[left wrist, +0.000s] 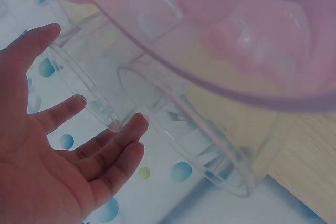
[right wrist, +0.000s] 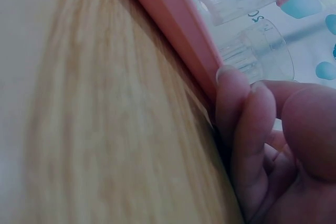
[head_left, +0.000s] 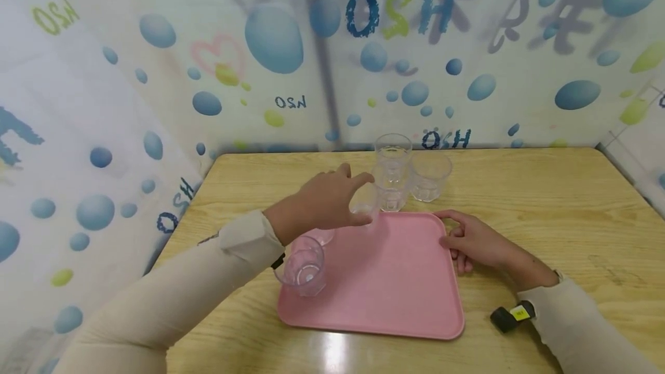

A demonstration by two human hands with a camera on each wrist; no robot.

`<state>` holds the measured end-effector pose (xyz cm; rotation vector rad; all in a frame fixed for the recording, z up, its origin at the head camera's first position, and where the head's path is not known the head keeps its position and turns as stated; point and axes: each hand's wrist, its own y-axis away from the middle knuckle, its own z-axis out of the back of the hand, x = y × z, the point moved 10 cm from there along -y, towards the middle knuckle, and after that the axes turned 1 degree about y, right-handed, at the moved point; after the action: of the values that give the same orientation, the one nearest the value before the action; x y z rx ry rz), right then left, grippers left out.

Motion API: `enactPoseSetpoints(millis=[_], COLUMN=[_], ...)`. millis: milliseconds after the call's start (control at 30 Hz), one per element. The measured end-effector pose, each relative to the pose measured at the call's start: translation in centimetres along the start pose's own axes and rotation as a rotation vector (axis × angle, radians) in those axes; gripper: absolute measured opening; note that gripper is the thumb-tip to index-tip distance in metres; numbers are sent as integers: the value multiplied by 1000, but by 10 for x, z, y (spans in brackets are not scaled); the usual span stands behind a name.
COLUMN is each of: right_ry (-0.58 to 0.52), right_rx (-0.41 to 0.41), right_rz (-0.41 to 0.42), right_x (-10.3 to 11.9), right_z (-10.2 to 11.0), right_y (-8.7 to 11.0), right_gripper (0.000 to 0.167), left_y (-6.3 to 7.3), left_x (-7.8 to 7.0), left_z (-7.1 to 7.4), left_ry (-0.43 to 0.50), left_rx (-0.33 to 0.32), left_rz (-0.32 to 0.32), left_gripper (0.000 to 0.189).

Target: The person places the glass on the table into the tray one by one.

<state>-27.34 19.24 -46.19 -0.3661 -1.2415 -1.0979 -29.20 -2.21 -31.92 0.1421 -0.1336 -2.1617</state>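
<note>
My left hand (head_left: 332, 198) reaches over the back of the pink tray (head_left: 395, 281), thumb and fingers spread around a clear glass (head_left: 367, 205). In the left wrist view, those fingertips lie close to the rim of this glass (left wrist: 86, 90), not curled round it; contact is hard to tell. My right hand (head_left: 480, 242) grips the tray's right edge near the back corner, fingers bent against its side. Another clear glass (head_left: 301, 276) stands at the tray's left side. Behind it, a further glass (head_left: 324, 238) is partly hidden by my left hand.
Behind the tray, on the wooden table (head_left: 545, 206), stand a back glass (head_left: 393, 152), a nearer glass (head_left: 392, 192) and a right-hand glass (head_left: 430, 180). A patterned curtain (head_left: 332, 108) hangs along the table's far edge.
</note>
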Motion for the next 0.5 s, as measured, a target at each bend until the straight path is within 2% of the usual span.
enactPoseSetpoints(millis=[167, 300, 500], right_ry=[-4, -7, -12], right_rx=[2, 3, 4], right_rz=[-2, -5, -13], right_x=[-2, -3, -3], right_z=[0, 0, 0], right_y=[-1, -1, -1], right_gripper=[65, 65, 66], left_y=[0, 1, 0], left_x=[-5, -8, -12], left_z=[-5, -10, -14], left_ry=[-3, 10, -34], left_rx=[2, 40, 41], left_rz=[-26, -25, -36], left_gripper=[75, 75, 76])
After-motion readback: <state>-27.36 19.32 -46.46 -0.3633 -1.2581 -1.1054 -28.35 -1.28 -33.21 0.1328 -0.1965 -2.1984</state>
